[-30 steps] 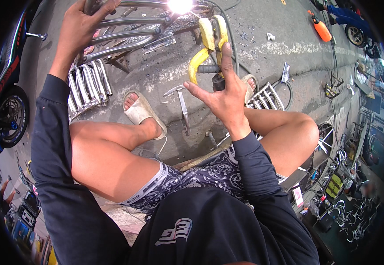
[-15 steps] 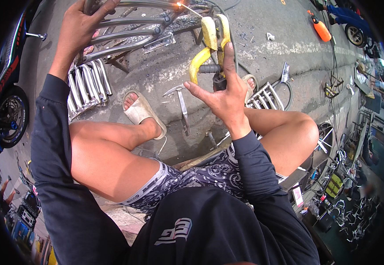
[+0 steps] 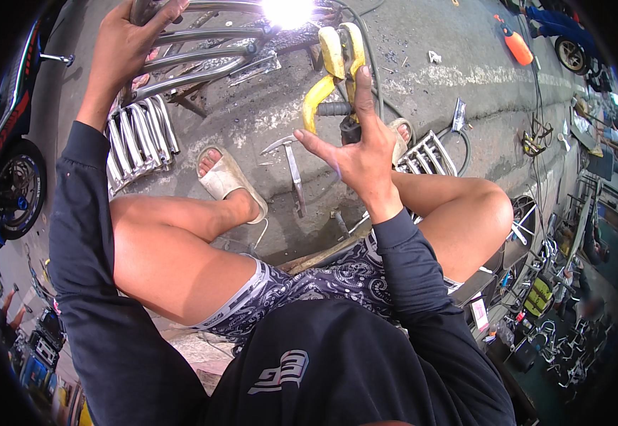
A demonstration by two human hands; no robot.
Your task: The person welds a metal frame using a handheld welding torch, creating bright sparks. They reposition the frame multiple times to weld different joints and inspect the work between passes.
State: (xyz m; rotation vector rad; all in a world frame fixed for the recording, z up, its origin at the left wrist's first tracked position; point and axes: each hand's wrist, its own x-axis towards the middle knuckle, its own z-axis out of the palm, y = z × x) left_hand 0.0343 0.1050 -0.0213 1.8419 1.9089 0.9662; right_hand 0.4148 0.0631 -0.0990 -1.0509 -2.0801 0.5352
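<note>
My left hand [image 3: 121,42] is closed on the end of a frame of bent metal tubes [image 3: 206,60] at the upper left. My right hand [image 3: 362,153] grips the yellow welding electrode holder [image 3: 331,53], index finger stretched along it and thumb out to the side; the other fingers are hidden. A white welding arc [image 3: 287,10] glares at the far end of the frame, just beyond the holder's jaws. Its glare hides the rod and the joint. Between my feet a chipping hammer [image 3: 294,174] lies on the concrete.
Shiny bent tubes [image 3: 140,138] lie left of my foot; more tubes [image 3: 426,156] lie by my right knee. A motorcycle [image 3: 14,177] stands at far left. Cables [image 3: 536,106], an orange spray bottle [image 3: 516,46] and metal parts [image 3: 557,334] lie to the right.
The small orange glow at the rod tip has become a large white arc that covers the joint and rod. The holder has shifted slightly left; my left hand stays on the frame.
</note>
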